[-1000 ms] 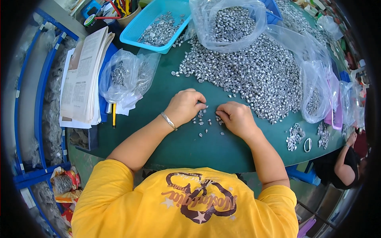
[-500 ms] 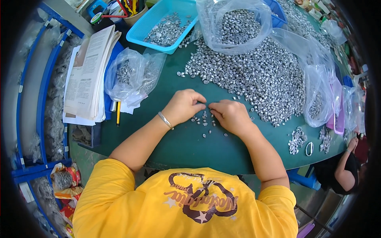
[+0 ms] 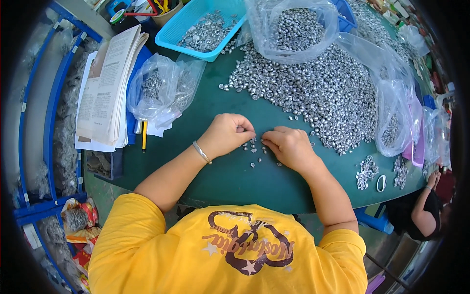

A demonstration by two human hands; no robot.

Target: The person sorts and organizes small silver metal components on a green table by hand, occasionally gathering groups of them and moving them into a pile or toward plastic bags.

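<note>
My left hand is closed in a pinch at the middle of the green table; what its fingertips hold, if anything, is too small to make out. Just to its right my right hand is also pinched, thumb against forefinger, its contents hidden. Several small silvery metal pieces lie between and under the hands. A few more loose ones lie nearer to me. Beyond my hands spreads a large heap of shiny, rounded, cup-like silver metal pieces.
A clear plastic bag of silver pieces sits on the heap, beside a light-blue basket. Left are another plastic bag, stacked papers and a yellow pencil. Right are chain-like metal clusters and another person's arm.
My left fingers have curled in and lowered slightly toward the small pieces. My right hand has shifted a little to the right and nearer to me.
</note>
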